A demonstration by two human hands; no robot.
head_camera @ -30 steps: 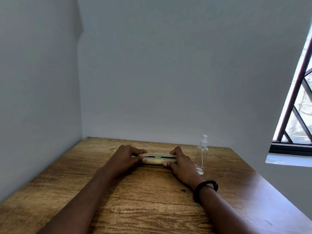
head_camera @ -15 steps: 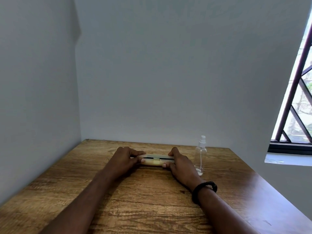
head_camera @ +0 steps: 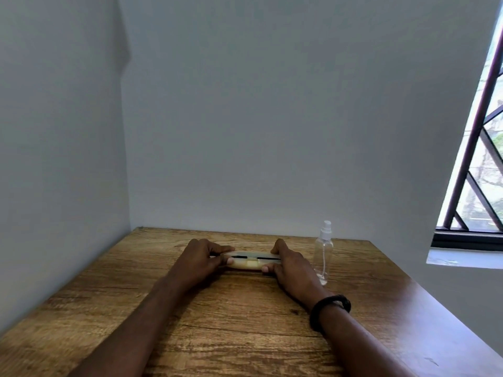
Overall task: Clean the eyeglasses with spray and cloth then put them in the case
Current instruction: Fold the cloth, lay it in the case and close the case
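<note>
Case (head_camera: 254, 261) | cream, flat on wooden table (head_camera: 245, 322), a dark slit showing along its front | left hand (head_camera: 201, 261) grips left end | right hand (head_camera: 292, 265) grips right end | spray bottle (head_camera: 323, 251) upright just beside right hand

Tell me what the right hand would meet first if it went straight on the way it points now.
The right hand grips the pale case at its right end, so the case comes first. Past it, probably bare table up to the back wall, though depth is unclear.
</note>
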